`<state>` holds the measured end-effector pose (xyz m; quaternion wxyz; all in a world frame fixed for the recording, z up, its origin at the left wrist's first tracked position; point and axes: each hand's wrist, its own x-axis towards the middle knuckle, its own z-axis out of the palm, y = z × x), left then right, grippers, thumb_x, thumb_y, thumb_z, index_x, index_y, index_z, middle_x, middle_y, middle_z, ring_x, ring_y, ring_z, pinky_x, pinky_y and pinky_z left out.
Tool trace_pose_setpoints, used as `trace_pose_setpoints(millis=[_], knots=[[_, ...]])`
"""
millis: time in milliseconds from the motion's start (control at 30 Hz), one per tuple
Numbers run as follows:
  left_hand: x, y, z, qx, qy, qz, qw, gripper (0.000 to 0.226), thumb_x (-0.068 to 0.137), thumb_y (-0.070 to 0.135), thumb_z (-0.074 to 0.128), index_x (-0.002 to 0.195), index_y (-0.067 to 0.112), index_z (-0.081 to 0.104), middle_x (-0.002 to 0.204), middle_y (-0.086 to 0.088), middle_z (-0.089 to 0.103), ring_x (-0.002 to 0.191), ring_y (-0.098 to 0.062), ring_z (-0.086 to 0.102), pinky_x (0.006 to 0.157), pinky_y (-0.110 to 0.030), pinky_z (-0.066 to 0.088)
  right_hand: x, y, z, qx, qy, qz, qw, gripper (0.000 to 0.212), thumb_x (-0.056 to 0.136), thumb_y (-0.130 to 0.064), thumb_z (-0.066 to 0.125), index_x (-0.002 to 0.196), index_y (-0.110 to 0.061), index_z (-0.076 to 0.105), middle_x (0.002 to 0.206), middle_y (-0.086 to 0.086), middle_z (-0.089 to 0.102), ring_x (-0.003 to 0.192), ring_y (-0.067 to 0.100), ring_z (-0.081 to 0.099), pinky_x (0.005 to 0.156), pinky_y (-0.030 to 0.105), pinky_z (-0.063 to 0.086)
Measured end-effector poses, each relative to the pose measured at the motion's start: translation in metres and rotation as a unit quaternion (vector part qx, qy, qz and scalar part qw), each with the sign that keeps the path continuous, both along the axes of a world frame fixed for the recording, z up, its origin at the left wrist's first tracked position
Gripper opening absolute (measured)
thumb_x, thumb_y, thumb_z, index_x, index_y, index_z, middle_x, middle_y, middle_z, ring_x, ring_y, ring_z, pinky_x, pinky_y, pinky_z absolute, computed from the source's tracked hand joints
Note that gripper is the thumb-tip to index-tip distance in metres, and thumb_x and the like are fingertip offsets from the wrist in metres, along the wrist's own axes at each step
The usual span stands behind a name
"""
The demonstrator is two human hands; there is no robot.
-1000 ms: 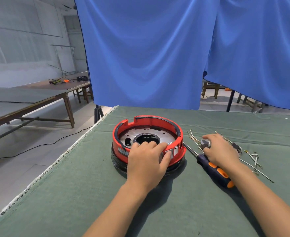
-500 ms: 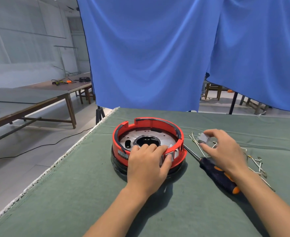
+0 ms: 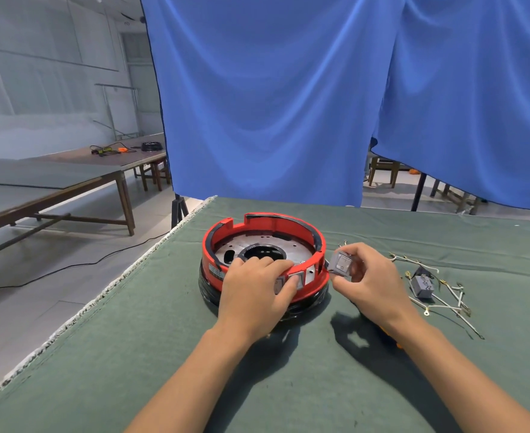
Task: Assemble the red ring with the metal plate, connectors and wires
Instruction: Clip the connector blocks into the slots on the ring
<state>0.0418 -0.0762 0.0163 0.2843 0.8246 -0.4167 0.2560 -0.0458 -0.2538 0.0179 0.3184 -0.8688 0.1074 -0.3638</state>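
**Small grey switch held at the ring's open slot**

The right hand (image 3: 370,278), right of centre in the frame, pinches a small grey switch (image 3: 340,261) between thumb and fingertips, its face turned toward the camera. The switch hangs just beside the right-hand wall of the red ring (image 3: 265,256), near an open slot in that wall but apart from it. It looks like a hard, light plastic block — best held by its side edges, as now, so the face stays free to be pushed home. Its smooth sides could slip under a hard press.

The left hand (image 3: 257,290) lies over the near wall of the ring at the middle of the frame, fingers curled over the rim and thumb on the outer face beside a grey switch already seated (image 3: 298,279). That grip steadies the ring, which is stiff and probably heavy enough to sit still, though a sideways push might slide it on the cloth.

Inside the ring lies the metal plate (image 3: 292,250), flat, with a round hole at its centre. The ring stands on the green table (image 3: 132,339).

At the right of the frame, well apart from the ring, lie thin white wires (image 3: 442,303) in a loose tangle around a small grey box (image 3: 421,286) — limp, easily snagged, best lifted by their metal ends.
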Motion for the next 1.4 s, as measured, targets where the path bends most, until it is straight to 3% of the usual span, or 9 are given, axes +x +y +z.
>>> trace_pose_setpoints(millis=[300, 567, 733, 867, 967, 1033, 1167, 1300, 1400], knots=[[-0.001, 0.001, 0.0, 0.0, 0.011, -0.002, 1.0, 0.037, 0.086, 0.046, 0.045, 0.108, 0.029, 0.07, 0.09, 0.01, 0.07, 0.085, -0.014, 0.061, 0.074, -0.029, 0.03, 0.001, -0.002, -0.001, -0.036, 0.012, 0.014, 0.999, 0.031, 0.071, -0.007, 0.075, 0.086, -0.031, 0.061, 0.078, -0.009, 0.061, 0.071, 0.003, 0.053, 0.061, 0.008, 0.036], [0.001, 0.005, 0.003, 0.022, 0.024, -0.021, 0.999, 0.04, 0.079, 0.038, 0.049, 0.114, 0.028, 0.067, 0.099, 0.012, 0.069, 0.09, -0.011, 0.059, 0.073, -0.023, 0.024, -0.001, 0.001, 0.003, -0.009, 0.004, 0.027, 1.0, 0.018, 0.071, -0.043, 0.079, 0.074, -0.035, 0.063, 0.07, -0.012, 0.06, 0.063, 0.002, 0.055, 0.058, 0.013, 0.04], [0.0, 0.005, 0.0, 0.01, 0.033, -0.016, 0.999, 0.036, 0.08, 0.034, 0.053, 0.11, 0.023, 0.069, 0.106, 0.009, 0.068, 0.098, -0.013, 0.059, 0.083, -0.026, 0.035, -0.002, 0.008, 0.002, 0.066, 0.016, 0.051, 0.996, 0.012, 0.077, -0.028, 0.076, 0.081, -0.026, 0.065, 0.072, -0.007, 0.071, 0.053, 0.015, 0.068, 0.055, 0.044, 0.056], [-0.004, 0.003, 0.0, 0.021, 0.018, 0.005, 1.0, 0.033, 0.08, 0.033, 0.053, 0.106, 0.021, 0.07, 0.105, 0.006, 0.067, 0.098, -0.017, 0.06, 0.084, -0.034, 0.041, -0.001, 0.014, 0.004, 0.046, 0.004, 0.073, 0.996, 0.028, 0.083, -0.028, 0.067, 0.105, -0.044, 0.059, 0.064, -0.007, 0.067, 0.044, 0.01, 0.064, 0.051, 0.031, 0.053], [-0.002, 0.003, 0.0, 0.041, 0.021, 0.009, 0.999, 0.037, 0.083, 0.036, 0.047, 0.111, 0.024, 0.067, 0.104, 0.009, 0.067, 0.097, -0.015, 0.059, 0.085, -0.031, 0.036, -0.001, 0.018, 0.005, 0.053, 0.006, 0.072, 0.996, 0.017, 0.08, -0.043, 0.072, 0.092, -0.043, 0.06, 0.057, -0.006, 0.066, 0.038, 0.013, 0.061, 0.047, 0.025, 0.047], [-0.002, 0.003, 0.0, 0.053, 0.024, 0.013, 0.998, 0.04, 0.084, 0.039, 0.043, 0.115, 0.027, 0.065, 0.105, 0.011, 0.067, 0.099, -0.013, 0.058, 0.087, -0.029, 0.034, -0.002, 0.018, 0.006, 0.08, 0.01, 0.055, 0.995, 0.027, 0.072, -0.052, 0.075, 0.081, -0.037, 0.055, 0.052, -0.002, 0.064, 0.032, 0.017, 0.057, 0.038, 0.021, 0.041], [-0.004, 0.003, 0.0, 0.049, 0.03, 0.012, 0.998, 0.039, 0.086, 0.04, 0.043, 0.118, 0.028, 0.063, 0.107, 0.011, 0.067, 0.099, -0.012, 0.057, 0.087, -0.029, 0.032, -0.002, 0.017, 0.003, 0.1, 0.052, 0.024, 0.993, 0.033, 0.076, -0.05, 0.074, 0.077, -0.027, 0.05, 0.048, 0.002, 0.063, 0.029, 0.021, 0.055, 0.031, 0.019, 0.036], [-0.005, 0.003, 0.002, 0.036, 0.03, 0.014, 0.999, 0.04, 0.083, 0.038, 0.043, 0.113, 0.026, 0.066, 0.104, 0.009, 0.068, 0.097, -0.015, 0.058, 0.085, -0.031, 0.032, 0.003, 0.018, 0.003, 0.128, 0.104, 0.067, 0.984, 0.011, 0.092, -0.028, 0.06, 0.091, -0.024, 0.05, 0.063, 0.005, 0.068, 0.045, 0.019, 0.065, 0.041, 0.03, 0.05], [-0.005, 0.002, 0.002, 0.026, 0.034, 0.019, 0.999, 0.037, 0.082, 0.036, 0.046, 0.111, 0.025, 0.067, 0.103, 0.008, 0.069, 0.096, -0.016, 0.06, 0.085, -0.033, 0.034, 0.002, 0.014, 0.002, 0.062, 0.16, 0.049, 0.984, 0.006, 0.095, -0.036, 0.052, 0.093, -0.031, 0.048, 0.071, -0.007, 0.071, 0.056, 0.012, 0.068, 0.062, 0.035, 0.052]])
